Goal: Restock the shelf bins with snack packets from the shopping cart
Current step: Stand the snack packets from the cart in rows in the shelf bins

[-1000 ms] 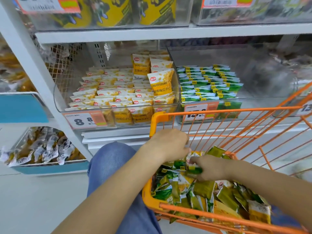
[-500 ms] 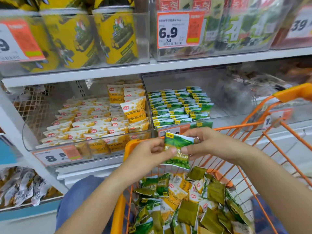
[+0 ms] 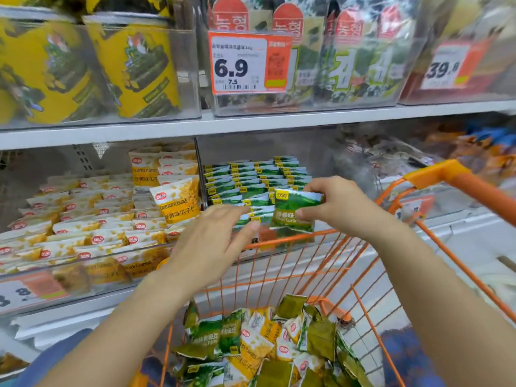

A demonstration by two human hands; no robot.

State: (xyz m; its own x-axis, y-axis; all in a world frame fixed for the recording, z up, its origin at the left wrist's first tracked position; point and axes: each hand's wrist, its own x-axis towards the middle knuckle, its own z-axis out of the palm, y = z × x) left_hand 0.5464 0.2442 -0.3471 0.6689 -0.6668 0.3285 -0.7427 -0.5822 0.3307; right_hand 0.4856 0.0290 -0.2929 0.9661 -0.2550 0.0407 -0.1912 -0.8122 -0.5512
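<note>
While the yellow packets [image 3: 178,203] fill the bin at nine o'clock, the job in hand belongs to the neighbouring clear bin [image 3: 279,248], where green packets [image 3: 251,181] stand in tidy rows. At about seven o'clock from that stock, the left hand [image 3: 212,244] hovers with fingers spread and relaxed, holding nothing, its fingertips near the front row. Just right of it, near the middle of the view, the right hand [image 3: 339,209] pinches a single green packet [image 3: 296,210] between thumb below and fingers above, gripping its right edge.

That packet hangs just over the bin's front lip, printed face toward the camera, top edge up. Its long axis runs roughly twelve to six, tipped slightly toward one o'clock.

To do this well, I would judge the packet should go in upright behind the front row, label forward to match its neighbours, while the free hand steadies the row so nothing topples. Down at six o'clock, the orange shopping cart [image 3: 435,177] holds a mixed heap of packets [image 3: 259,350].
</note>
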